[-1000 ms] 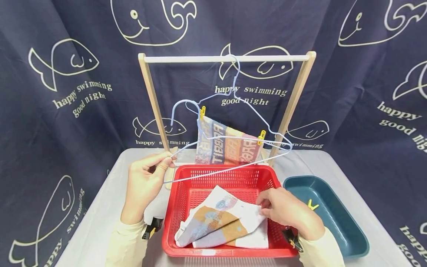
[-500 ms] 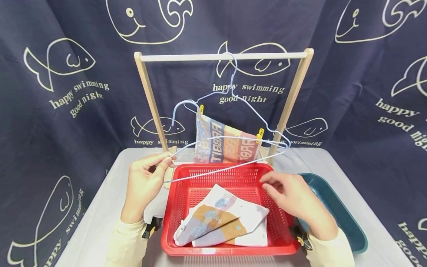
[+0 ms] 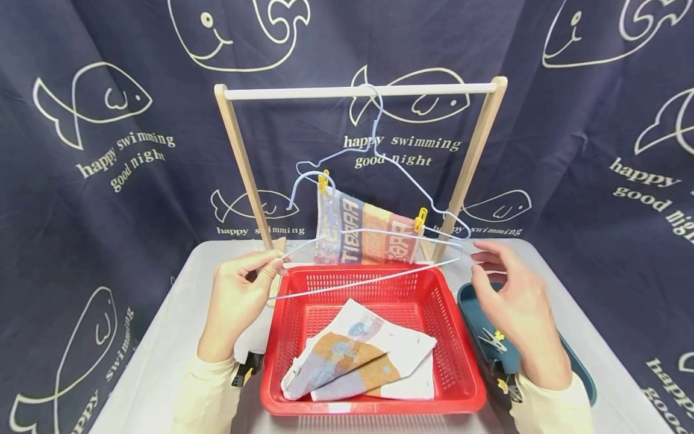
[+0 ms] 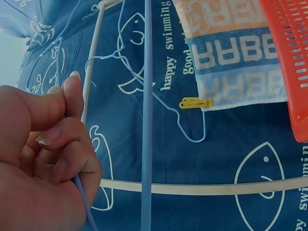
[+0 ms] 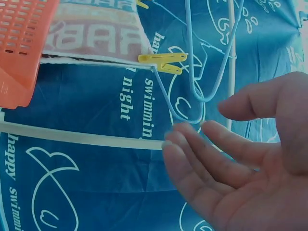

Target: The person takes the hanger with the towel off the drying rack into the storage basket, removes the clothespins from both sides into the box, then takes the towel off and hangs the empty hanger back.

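Observation:
My left hand [image 3: 238, 298] pinches one end of a light-blue clothes hanger [image 3: 363, 281], which is tilted over the back of a red basket [image 3: 374, 407]. Its wire runs through the curled fingers in the left wrist view. Beside the hanger's other end is my right hand [image 3: 517, 301], fingers spread and loosely bent, holding nothing. A white cloth [image 3: 409, 340] with brown and blue patches lies folded in the basket. Behind it, a striped cloth [image 3: 374, 232] hangs from a second blue hanger [image 3: 375, 129], fastened by yellow clothespins [image 3: 420, 220].
The second hanger hooks over the white rail [image 3: 303, 93] of a wooden rack [image 3: 238, 150]. To the right of the basket stands a teal tray [image 3: 588, 386] with small clips [image 3: 499, 335], partly hidden by the right arm. A patterned navy curtain [image 3: 97, 199] surrounds the table.
My right hand has let go of the cloth's corner and moved up and right to the far end of the hanger. The held hanger has shifted slightly right and down.

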`<state>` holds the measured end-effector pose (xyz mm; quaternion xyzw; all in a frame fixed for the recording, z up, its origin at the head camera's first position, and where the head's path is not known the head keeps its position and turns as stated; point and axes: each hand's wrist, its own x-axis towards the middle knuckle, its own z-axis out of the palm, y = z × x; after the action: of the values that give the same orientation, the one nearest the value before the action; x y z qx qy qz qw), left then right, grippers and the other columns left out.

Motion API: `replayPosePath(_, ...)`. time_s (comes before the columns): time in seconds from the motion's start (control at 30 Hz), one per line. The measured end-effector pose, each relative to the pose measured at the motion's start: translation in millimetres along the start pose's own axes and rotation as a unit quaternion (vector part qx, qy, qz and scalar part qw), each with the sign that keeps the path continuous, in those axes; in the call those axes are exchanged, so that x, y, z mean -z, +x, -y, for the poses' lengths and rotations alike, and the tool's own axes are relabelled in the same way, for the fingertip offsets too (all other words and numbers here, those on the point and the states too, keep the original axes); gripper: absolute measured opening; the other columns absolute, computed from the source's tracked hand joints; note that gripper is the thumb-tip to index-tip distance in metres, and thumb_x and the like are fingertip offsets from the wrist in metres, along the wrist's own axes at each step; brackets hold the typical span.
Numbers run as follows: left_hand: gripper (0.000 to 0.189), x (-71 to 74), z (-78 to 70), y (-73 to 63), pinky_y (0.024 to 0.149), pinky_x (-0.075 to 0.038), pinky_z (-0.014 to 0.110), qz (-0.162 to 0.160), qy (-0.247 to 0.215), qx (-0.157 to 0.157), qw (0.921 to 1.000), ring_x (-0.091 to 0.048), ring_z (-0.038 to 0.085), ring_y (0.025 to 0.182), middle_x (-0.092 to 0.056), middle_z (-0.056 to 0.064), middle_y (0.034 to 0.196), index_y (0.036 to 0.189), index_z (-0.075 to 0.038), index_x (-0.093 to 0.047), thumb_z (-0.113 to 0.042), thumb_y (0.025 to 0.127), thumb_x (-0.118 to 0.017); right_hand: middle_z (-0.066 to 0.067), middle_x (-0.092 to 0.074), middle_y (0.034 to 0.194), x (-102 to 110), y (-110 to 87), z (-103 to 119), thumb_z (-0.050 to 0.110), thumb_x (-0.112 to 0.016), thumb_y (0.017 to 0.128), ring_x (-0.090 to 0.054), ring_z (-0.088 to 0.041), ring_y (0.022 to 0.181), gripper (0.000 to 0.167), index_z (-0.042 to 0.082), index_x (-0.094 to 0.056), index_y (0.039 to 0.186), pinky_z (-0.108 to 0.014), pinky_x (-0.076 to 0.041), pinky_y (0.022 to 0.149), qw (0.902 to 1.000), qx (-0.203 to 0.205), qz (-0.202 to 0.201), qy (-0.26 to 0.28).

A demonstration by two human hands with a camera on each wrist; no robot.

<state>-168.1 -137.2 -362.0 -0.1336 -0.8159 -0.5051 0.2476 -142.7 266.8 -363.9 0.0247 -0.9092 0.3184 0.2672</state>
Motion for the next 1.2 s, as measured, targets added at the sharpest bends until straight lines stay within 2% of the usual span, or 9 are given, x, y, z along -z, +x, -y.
replayPosePath(0.13,0.015,-0.3,0.9,0.2,0.046,-0.04,0.022,0.007,0.004,-0.006,0.9999,-0.055,0.012,0.059,-0.073,0.002,0.076,0.098,-0.012,-0.083,0.0,0.092,-0.075,-0.004,-0.074,0.117,-1.8,0.5,3.2,0.016,-0.068,0.096,-0.067,-0.004,0.099,0.039,0.02,-0.066,0.134,-0.001,-0.041,0.083,0.999,0.012,-0.036,0.023)
replayPosePath(0.2,0.014,-0.5,1.3,-0.2,0.047,-0.042,0.021,0.013,0.008,-0.01,0.9998,-0.057,0.011,0.059,-0.073,0.001,0.077,0.098,-0.011,-0.083,-0.001,0.091,-0.076,-0.002,-0.074,0.116,-2.9,0.5,5.3,0.014,-0.07,0.095,-0.062,0.007,0.097,0.037,0.021,-0.069,0.132,-0.001,-0.041,0.086,0.9974,0.028,-0.055,0.038)
replayPosePath(0.27,0.014,-0.9,1.4,-0.6,0.05,-0.045,0.021,0.021,0.008,-0.012,0.9997,-0.059,0.012,0.061,-0.073,0.0,0.079,0.099,-0.01,-0.083,-0.001,0.091,-0.077,-0.002,-0.075,0.115,-3.9,0.5,6.9,0.011,-0.073,0.093,-0.059,0.011,0.097,0.037,0.02,-0.071,0.129,-0.002,-0.041,0.09,0.9948,0.054,-0.07,0.051)
replayPosePath(0.33,0.015,-1.4,1.0,-1.3,0.052,-0.048,0.022,0.032,0.004,-0.011,0.9994,-0.062,0.013,0.062,-0.074,0.0,0.08,0.1,-0.011,-0.083,-0.002,0.091,-0.077,-0.003,-0.075,0.116,-5.3,0.8,7.8,0.007,-0.076,0.09,-0.062,0.006,0.099,0.038,0.017,-0.073,0.126,-0.003,-0.041,0.093,0.9916,0.085,-0.079,0.057)
replayPosePath(0.43,0.016,-2.2,-0.1,-1.9,0.054,-0.052,0.023,0.048,-0.001,-0.005,0.9988,-0.065,0.013,0.063,-0.073,-0.003,0.078,0.102,-0.011,-0.083,-0.002,0.091,-0.077,-0.005,-0.075,0.117,-8.1,0.4,8.3,0.001,-0.079,0.085,-0.067,-0.009,0.1,0.042,0.014,-0.075,0.125,-0.004,-0.041,0.095,0.9883,0.12,-0.078,0.052)
replayPosePath(0.57,0.017,-3.4,-1.4,-2.7,0.055,-0.053,0.025,0.06,-0.003,-0.003,0.9982,-0.066,0.012,0.065,-0.074,-0.002,0.077,0.104,-0.013,-0.083,-0.002,0.091,-0.077,-0.007,-0.074,0.117,-12.2,-1.7,8.1,0.001,-0.082,0.082,-0.068,-0.023,0.099,0.046,0.013,-0.074,0.126,-0.002,-0.037,0.094,0.9882,0.139,-0.055,0.036)
replayPosePath(0.93,0.016,-7.6,-2.8,-3.2,0.053,-0.049,0.026,0.077,0.0,-0.003,0.997,-0.062,0.013,0.064,-0.074,-0.005,0.078,0.104,-0.012,-0.083,-0.003,0.093,-0.075,-0.006,-0.075,0.12,-18.4,-2.0,6.2,0.007,-0.084,0.083,-0.069,-0.024,0.109,0.051,0.017,-0.072,0.131,-0.001,-0.032,0.098,0.9864,0.163,-0.008,0.014)
replayPosePath(1.2,0.017,-9.2,-0.8,-3.6,0.055,-0.05,0.026,0.082,-0.003,-0.002,0.9966,-0.064,0.015,0.067,-0.075,-0.004,0.08,0.105,-0.013,-0.083,-0.004,0.093,-0.075,-0.002,-0.076,0.112,-21.9,-1.3,5.3,0.005,-0.084,0.083,-0.07,-0.019,0.104,0.041,0.017,-0.077,0.121,0.0,-0.036,0.095,0.9829,0.183,-0.001,0.017)
